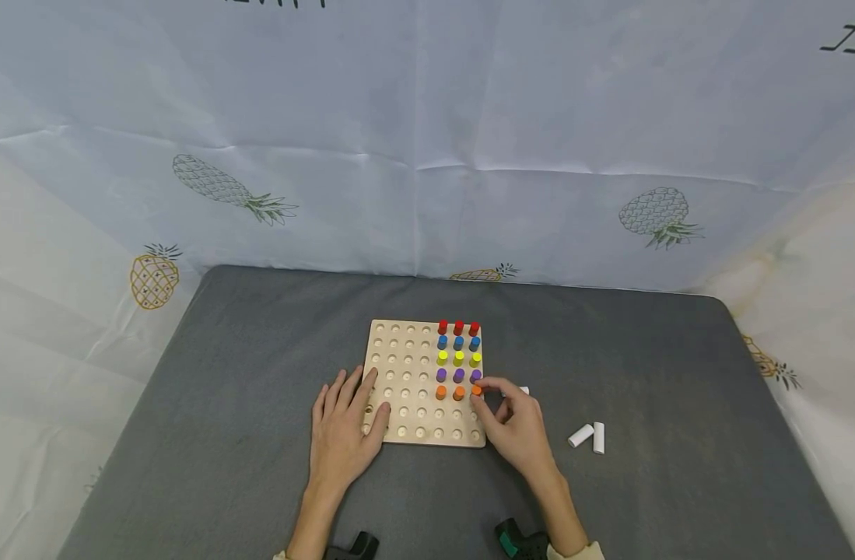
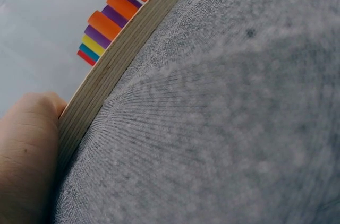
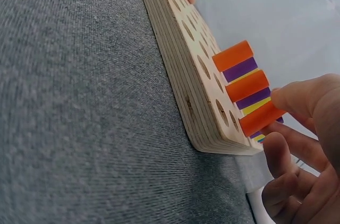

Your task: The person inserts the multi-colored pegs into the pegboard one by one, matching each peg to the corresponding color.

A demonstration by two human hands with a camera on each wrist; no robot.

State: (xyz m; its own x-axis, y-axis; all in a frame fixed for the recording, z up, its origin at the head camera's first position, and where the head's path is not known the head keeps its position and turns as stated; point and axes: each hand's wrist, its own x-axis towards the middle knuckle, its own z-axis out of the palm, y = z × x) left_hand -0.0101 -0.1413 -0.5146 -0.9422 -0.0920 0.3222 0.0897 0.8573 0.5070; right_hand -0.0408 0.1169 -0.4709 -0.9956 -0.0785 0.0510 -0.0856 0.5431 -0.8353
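A wooden pegboard with rows of round holes lies on the table. Its right part bears rows of upright pegs: red pegs, blue pegs, yellow pegs, purple pegs and orange pegs. With thumb and finger, my right hand pinches the rightmost orange peg, which stands at the board's right edge. My left hand rests on the left edge of the board, its fingers extended; in the left wrist view the thumb side shows beside the board's edge.
Two white pegs lie on the grey cloth right of the board. Another white piece shows partly behind my right hand. A pale curtain with pineapple prints hangs behind the table.
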